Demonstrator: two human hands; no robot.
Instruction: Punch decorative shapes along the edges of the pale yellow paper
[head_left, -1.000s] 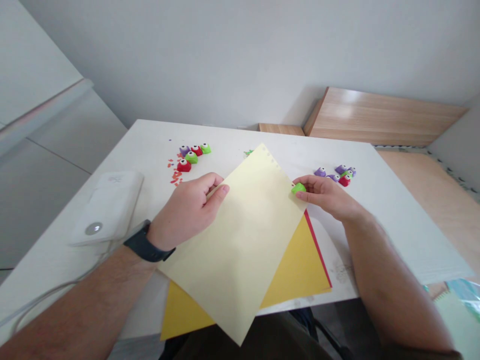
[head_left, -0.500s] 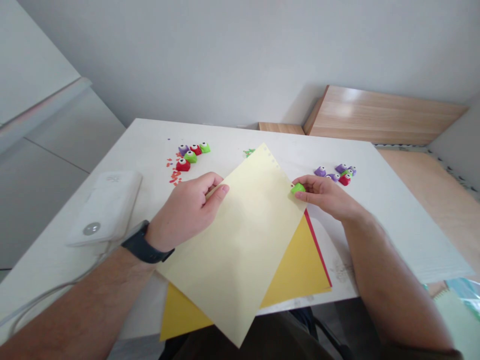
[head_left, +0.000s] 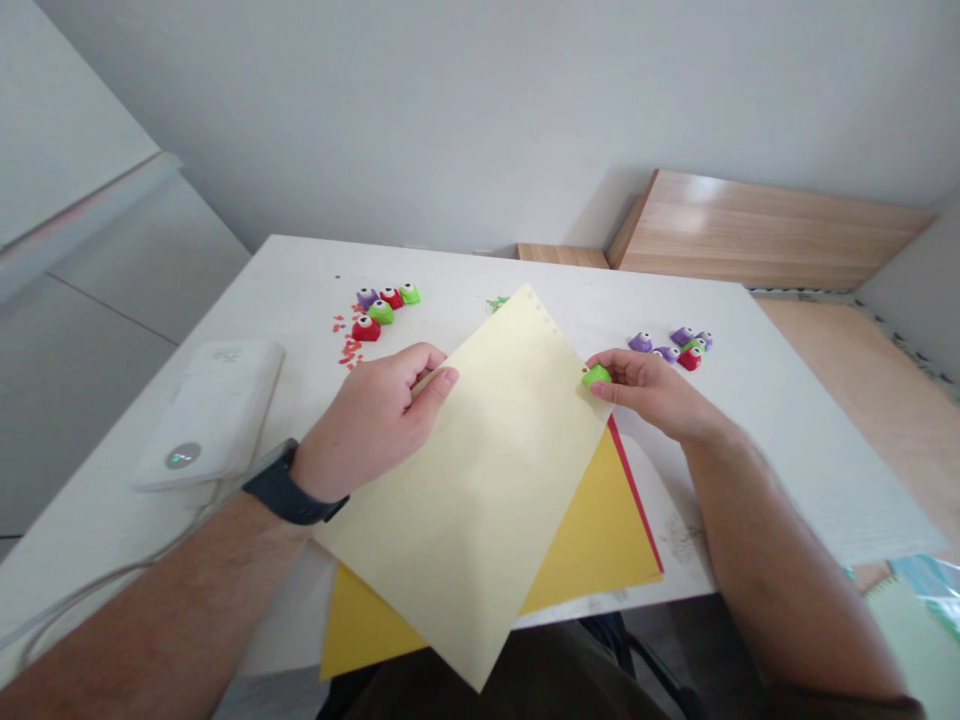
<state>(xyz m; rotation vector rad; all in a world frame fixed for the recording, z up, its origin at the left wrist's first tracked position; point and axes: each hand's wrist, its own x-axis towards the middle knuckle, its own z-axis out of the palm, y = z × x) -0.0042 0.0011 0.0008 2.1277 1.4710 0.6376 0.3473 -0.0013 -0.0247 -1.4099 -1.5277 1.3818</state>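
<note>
My left hand (head_left: 394, 420), with a dark watch on its wrist, pinches the left edge of a pale yellow sheet of paper (head_left: 495, 470) between thumb and fingers. The sheet is turned cornerwise, and small punched holes run along its upper right edge. At that edge, near the right corner, my right hand (head_left: 645, 385) is closed around a small green paper punch (head_left: 597, 375). Whether the punch is pressed down cannot be seen. Beneath the sheet lie a darker yellow sheet (head_left: 600, 535) and a red sheet (head_left: 636, 490), both largely covered.
Several eye-topped punches (head_left: 366, 327) stand at the table's left rear among red paper bits (head_left: 351, 353); more punches (head_left: 690, 358) sit behind my right hand. Green bits (head_left: 496, 303) lie beyond the sheet. A white box-shaped device (head_left: 214, 415) with a cable (head_left: 112, 575) is at left.
Both hands, the sheet and the green punch stay practically in place. A small green light now shows on the white device's round display.
</note>
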